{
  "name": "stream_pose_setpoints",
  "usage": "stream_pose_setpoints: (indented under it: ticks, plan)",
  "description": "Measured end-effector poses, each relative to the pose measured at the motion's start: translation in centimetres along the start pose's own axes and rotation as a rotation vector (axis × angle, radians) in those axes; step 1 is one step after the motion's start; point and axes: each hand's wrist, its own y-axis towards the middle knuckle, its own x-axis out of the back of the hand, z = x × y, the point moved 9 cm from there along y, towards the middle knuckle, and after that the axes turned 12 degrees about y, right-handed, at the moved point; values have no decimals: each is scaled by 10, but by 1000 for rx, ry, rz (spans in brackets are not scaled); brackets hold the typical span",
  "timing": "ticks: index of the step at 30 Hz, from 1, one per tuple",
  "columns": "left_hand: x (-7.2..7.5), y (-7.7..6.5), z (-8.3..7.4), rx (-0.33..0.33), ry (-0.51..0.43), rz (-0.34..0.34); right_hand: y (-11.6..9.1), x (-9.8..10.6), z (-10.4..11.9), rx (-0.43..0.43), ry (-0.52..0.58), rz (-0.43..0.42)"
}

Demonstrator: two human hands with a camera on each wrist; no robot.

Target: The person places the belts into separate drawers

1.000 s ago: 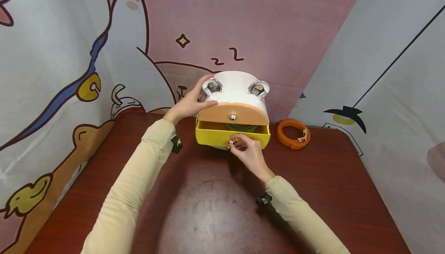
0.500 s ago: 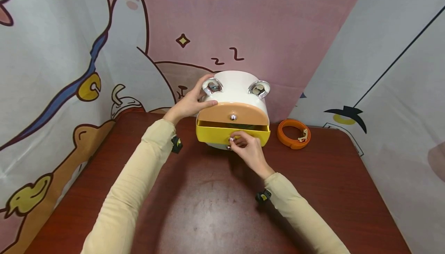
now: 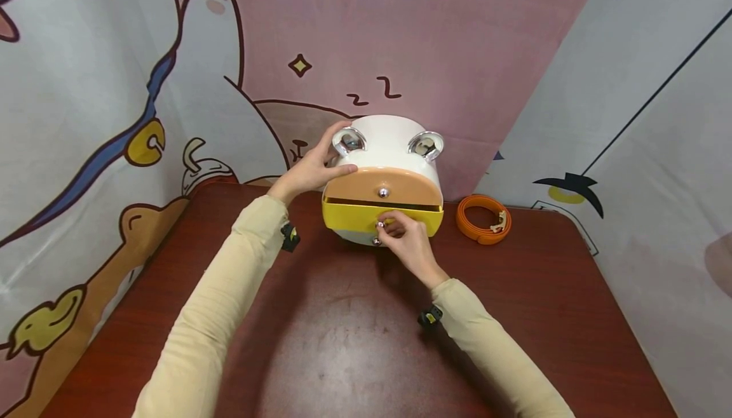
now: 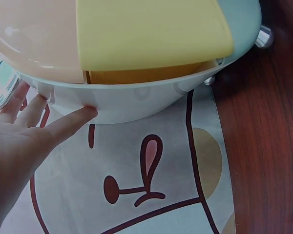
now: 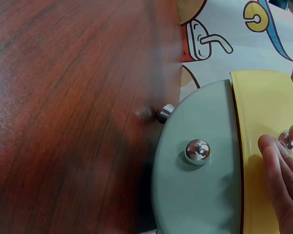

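Note:
A small white drawer cabinet (image 3: 389, 133) with two silver rings like ears or eyes stands at the back of the table. Its front holds an orange drawer (image 3: 403, 183), a yellow drawer (image 3: 345, 216) below it, and a pale green drawer (image 5: 198, 195) at the bottom. The yellow one sticks out slightly, leaving a narrow dark gap along its top. My right hand (image 3: 413, 248) pinches the yellow drawer's silver knob (image 3: 380, 223) between thumb and fingers. My left hand (image 3: 309, 169) rests on the cabinet's upper left side, its extended fingers (image 4: 71, 122) touching the white shell.
A coiled orange belt (image 3: 477, 235) with a gold-coloured buckle lies on the table right of the cabinet. The dark red wooden table (image 3: 343, 348) extends toward me. Behind it hangs a printed cartoon cloth (image 3: 434, 43).
My right hand has pushed the yellow drawer inward, away from me. Its opening has narrowed, and the green item seen inside earlier is now hidden. The left hand has stayed in place.

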Motion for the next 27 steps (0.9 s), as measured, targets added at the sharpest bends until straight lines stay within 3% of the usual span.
stream_pose_setpoints:
  ticks: [18,23,27]
  plan:
    - [-1,1,0,3,7,-2,10,4,-8,-15,32,-36]
    - [0,1,2,22,8,2,12,3,0,-34,9,-17]
    - [1,0,4,41,7,1,16,2,-9,-60,-9,22]
